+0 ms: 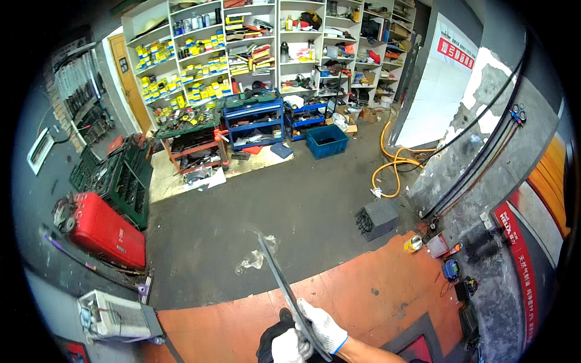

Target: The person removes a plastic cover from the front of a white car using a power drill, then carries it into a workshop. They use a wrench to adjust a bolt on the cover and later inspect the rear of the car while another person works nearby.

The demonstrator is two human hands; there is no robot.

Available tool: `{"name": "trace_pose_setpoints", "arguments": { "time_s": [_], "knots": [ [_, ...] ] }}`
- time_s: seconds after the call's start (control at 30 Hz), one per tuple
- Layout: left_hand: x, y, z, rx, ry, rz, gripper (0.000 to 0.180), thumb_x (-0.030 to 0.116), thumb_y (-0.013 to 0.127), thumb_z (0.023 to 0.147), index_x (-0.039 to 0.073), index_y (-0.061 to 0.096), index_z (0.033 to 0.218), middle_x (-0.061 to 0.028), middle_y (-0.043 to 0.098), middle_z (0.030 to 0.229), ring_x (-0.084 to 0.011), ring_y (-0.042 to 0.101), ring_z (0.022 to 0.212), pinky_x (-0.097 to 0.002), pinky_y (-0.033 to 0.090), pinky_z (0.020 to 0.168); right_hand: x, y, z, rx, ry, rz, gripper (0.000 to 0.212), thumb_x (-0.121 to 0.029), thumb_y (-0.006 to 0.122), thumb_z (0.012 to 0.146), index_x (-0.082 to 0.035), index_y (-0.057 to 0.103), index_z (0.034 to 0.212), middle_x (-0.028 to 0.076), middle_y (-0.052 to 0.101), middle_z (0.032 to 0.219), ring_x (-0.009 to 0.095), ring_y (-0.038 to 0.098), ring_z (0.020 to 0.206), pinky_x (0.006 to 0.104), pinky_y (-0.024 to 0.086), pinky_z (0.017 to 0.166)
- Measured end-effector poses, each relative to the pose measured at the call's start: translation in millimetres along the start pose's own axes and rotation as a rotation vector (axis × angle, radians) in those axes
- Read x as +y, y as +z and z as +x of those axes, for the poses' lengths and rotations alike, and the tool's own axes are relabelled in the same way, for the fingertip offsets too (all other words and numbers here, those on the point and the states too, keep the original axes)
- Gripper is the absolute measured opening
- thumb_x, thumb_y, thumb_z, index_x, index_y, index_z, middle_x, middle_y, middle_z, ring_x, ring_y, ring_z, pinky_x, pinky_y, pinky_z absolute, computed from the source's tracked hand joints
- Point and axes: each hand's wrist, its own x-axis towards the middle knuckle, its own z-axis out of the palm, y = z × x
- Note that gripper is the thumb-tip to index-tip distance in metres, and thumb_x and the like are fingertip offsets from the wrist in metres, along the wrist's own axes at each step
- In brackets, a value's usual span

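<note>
My two hands, both in white work gloves, are low in the middle of the head view. Between them runs a long, thin, dark strip (277,270), slightly curved like a wiper blade; its exact kind does not show. Its far end points up and away over the grey floor, and its near end curves down beside my right wrist. My right hand (324,327) is closed around the strip from the right. Just left of it, my left hand (288,346) has its fingers curled against the strip's lower part. One dark shoe (285,314) shows beyond my left hand.
Shelves (279,36) full of yellow boxes and parts line the back. Before them stand a blue tool cart (254,115) and a blue crate (327,142). A red machine (109,230) is at left. An orange hose (396,163) and a grey block (378,219) lie right.
</note>
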Motion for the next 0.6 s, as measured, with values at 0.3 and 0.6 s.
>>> {"name": "trace_pose_setpoints", "arguments": {
  "time_s": [0.3, 0.6],
  "knots": [
    [1, -29, 351, -0.153, -0.270, -0.843, 0.016, 0.024, 0.061, 0.111, 0.012, 0.070, 0.110, 0.0012, 0.055, 0.073, -0.0142, 0.051, 0.058, -0.0310, 0.045, 0.053, -256, 25, 217, 0.357, -0.312, -0.760, 0.077, -0.068, 0.072, 0.098, 0.008, 0.071, 0.099, 0.025, 0.074, 0.089, 0.029, 0.074, 0.085, 0.0430, 0.058, 0.081],
    [33, -39, 705, -0.054, -0.532, -0.468, 0.035, 0.026, 0.073, 0.108, -0.003, 0.074, 0.127, -0.0109, 0.078, 0.116, -0.0233, 0.072, 0.101, -0.0394, 0.057, 0.087, -543, 76, 454, 0.199, -0.514, -0.952, 0.068, -0.063, 0.073, 0.100, 0.003, 0.061, 0.088, 0.028, 0.068, 0.083, 0.036, 0.070, 0.078, 0.0482, 0.054, 0.074]
  ]
}}
